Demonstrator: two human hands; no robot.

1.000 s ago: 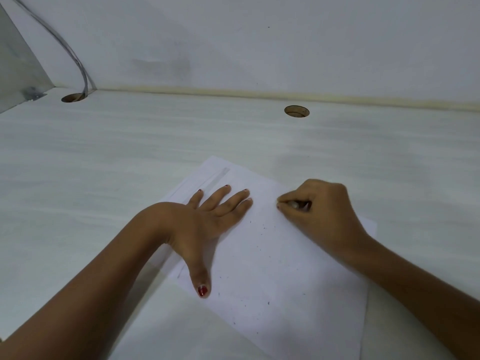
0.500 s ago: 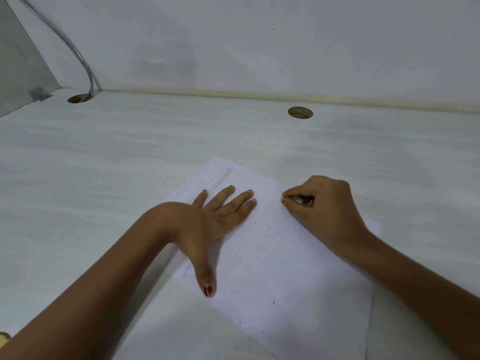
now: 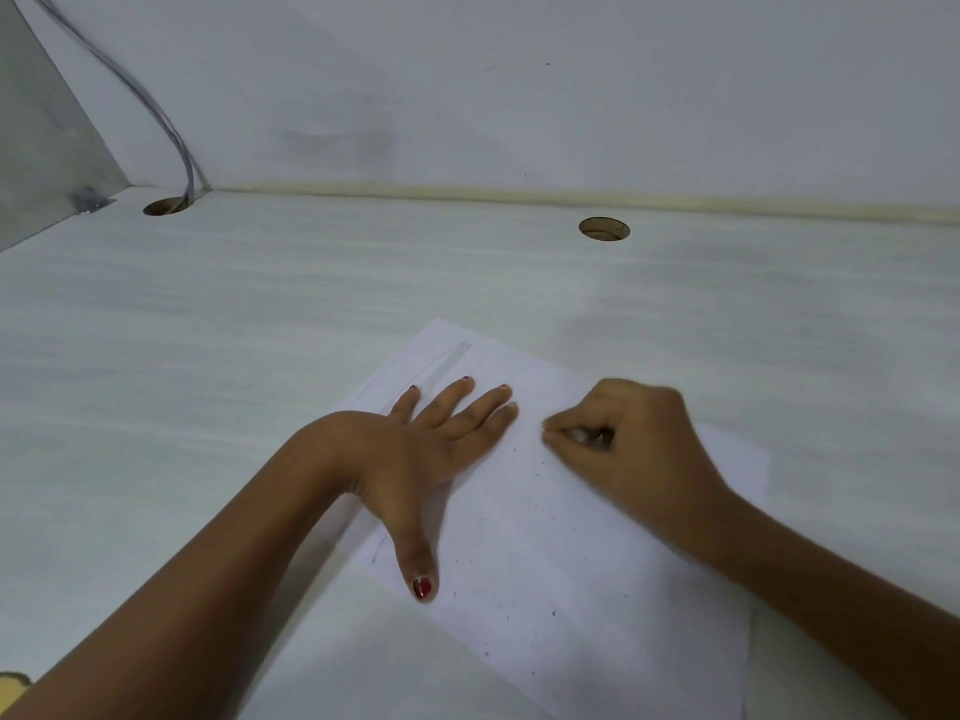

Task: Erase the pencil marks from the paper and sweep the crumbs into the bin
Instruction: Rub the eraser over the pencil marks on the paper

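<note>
Paper [image 3: 571,553] lay on the worktop [image 3: 249,356] under our flat, straight-fingered left hand [image 3: 436,444]. Right hand [image 3: 634,449] fingers [image 3: 560,443] pinched the eraser [image 3: 583,435] at paper's far half, a bit nearer vs 1 s ago; we judged erasing ongoing, crumbs [image 3: 554,613] unswept.

**Colour key.** Your white paper [image 3: 597,537] is peppered with small dark crumbs [image 3: 554,613] and carries faint grey pencil lines [image 3: 447,363] along its far left edge; the desk [image 3: 208,356] beneath it is pale grey-white, streaked with soft wood grain. The thumbnail [image 3: 422,587] of your left hand [image 3: 436,439] wears glossy red polish, while the eraser [image 3: 584,435] pinched in your right hand [image 3: 639,449] shows only as a pale, blurred patch. Behind, a cream strip [image 3: 519,193] edges the off-white wall [image 3: 571,96], the two cable holes [image 3: 604,229] show brown inside, and a grey cable [image 3: 189,171] drops into the left one.
</note>
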